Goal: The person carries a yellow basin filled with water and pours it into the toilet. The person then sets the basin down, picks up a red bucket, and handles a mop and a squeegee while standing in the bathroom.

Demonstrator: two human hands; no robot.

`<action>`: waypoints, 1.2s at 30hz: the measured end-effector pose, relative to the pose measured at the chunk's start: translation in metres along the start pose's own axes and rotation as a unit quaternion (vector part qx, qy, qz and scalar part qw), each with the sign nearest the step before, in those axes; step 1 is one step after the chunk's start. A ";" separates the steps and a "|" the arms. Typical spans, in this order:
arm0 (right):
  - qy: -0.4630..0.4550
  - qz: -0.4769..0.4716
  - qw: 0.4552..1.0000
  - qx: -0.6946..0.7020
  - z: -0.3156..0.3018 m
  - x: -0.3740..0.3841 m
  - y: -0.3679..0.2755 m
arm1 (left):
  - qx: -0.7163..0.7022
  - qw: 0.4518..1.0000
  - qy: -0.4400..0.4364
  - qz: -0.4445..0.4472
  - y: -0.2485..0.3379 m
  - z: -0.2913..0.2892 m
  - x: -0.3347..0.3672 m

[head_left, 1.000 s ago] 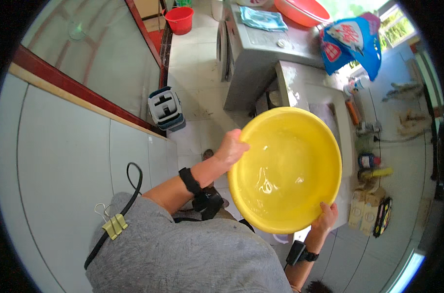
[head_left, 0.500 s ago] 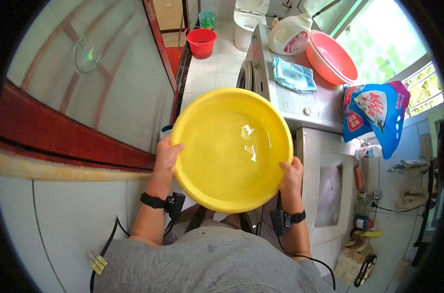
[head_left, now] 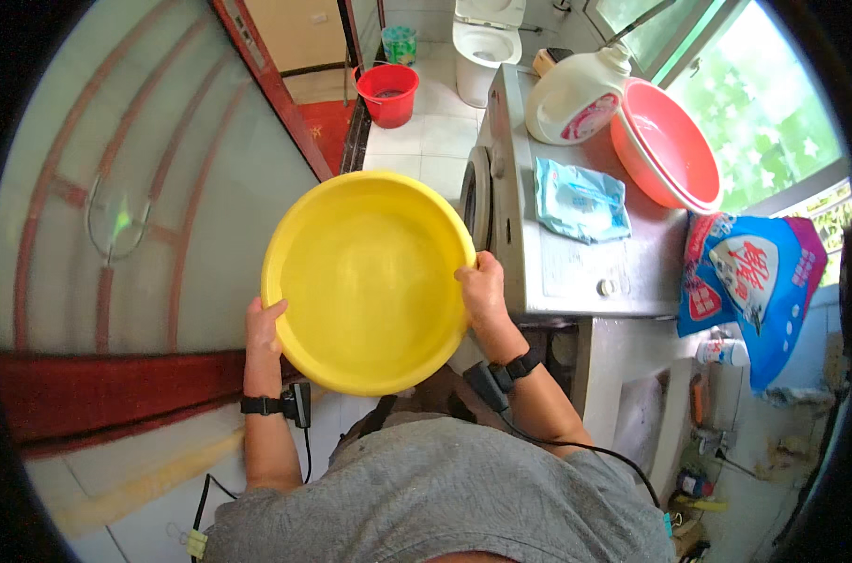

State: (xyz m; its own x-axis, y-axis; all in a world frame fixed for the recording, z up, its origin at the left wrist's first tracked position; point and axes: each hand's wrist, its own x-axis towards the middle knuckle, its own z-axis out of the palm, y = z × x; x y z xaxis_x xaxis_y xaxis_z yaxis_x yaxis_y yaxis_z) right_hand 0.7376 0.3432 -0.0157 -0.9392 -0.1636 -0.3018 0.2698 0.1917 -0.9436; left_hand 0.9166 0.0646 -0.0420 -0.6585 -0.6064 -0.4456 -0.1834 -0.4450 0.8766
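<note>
A large round yellow basin [head_left: 365,371] is held up in front of my body, and its inside faces me. Clear water seems to lie in it, though little shine shows on its surface. My left hand [head_left: 263,327] grips the rim at the lower left, thumb over the edge. On the right side, my right hand [head_left: 483,289] clasps the rim the same way. The fingers of both hands are partly hidden under the basin. Each wrist wears a black strap with a small device and a cable.
A washing machine [head_left: 562,272] stands right, bearing a detergent jug [head_left: 576,98], a blue wipes pack [head_left: 583,202] and pink basins [head_left: 665,150]. A blue detergent bag [head_left: 754,277] is beside it. Ahead are a red bucket [head_left: 389,98] and toilet [head_left: 485,56]; a glass door [head_left: 154,206] stands left.
The basin and both hands have shifted left in the view. The washing machine and sink now sit lower in the picture, and my view has turned. Both hands keep their grip.
</note>
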 end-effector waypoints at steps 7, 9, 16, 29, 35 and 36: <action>-0.004 -0.013 0.999 -0.032 0.026 0.073 -0.023 | 0.027 0.997 0.065 0.005 0.025 0.026 0.070; 0.001 -0.005 1.000 -0.016 0.032 0.094 -0.033 | 0.032 0.997 0.065 0.004 0.037 0.036 0.094; 0.059 -0.023 0.998 -0.018 0.054 0.180 -0.051 | 0.018 0.999 -0.023 0.018 0.076 0.075 0.207; 0.171 0.008 0.983 0.059 0.092 0.375 -0.087 | 0.076 0.995 -0.051 -0.051 0.131 0.193 0.427; 0.225 0.068 0.970 0.062 0.113 0.447 -0.132 | 0.032 0.992 -0.118 -0.037 0.149 0.228 0.519; 0.219 0.038 0.972 0.070 0.106 0.469 -0.108 | 0.031 0.989 -0.139 -0.035 0.154 0.240 0.531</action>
State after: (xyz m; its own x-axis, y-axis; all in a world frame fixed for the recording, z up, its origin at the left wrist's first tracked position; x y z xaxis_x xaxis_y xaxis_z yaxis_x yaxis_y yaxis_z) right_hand 0.2902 0.1432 -0.0696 -0.9072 0.2797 -0.3142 0.3401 0.0479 -0.9392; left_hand 0.3633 -0.1677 -0.1004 -0.8165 -0.3671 -0.4455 -0.2744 -0.4322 0.8590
